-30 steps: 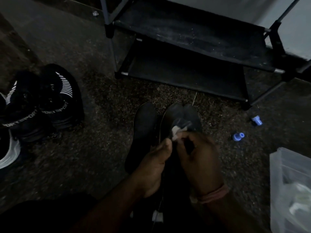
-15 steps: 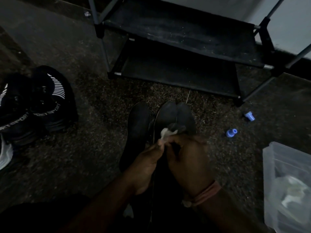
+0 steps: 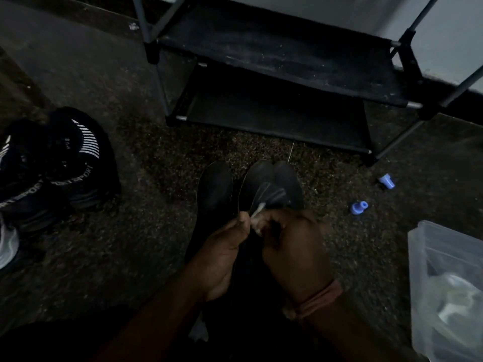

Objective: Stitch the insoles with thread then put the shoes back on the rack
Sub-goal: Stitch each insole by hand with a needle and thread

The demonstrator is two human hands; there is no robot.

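Three dark insoles lie side by side on the floor in front of me: one on the left and two overlapping on the right. Above them my left hand and my right hand meet, both pinching a small white piece with a thin clear strand or wrapper trailing toward the insoles. A thin needle-like sliver lies just beyond the insoles. The black shoe rack stands ahead with bare shelves. Black sport shoes sit at the left.
Two small blue spools or caps lie on the dark speckled floor to the right. A clear plastic container stands at the right edge. A white shoe peeks in at the far left.
The white piece is pulled out thinner between my fingertips, and a clear strand now stretches from it over the insoles. My hands stay together in the same place.
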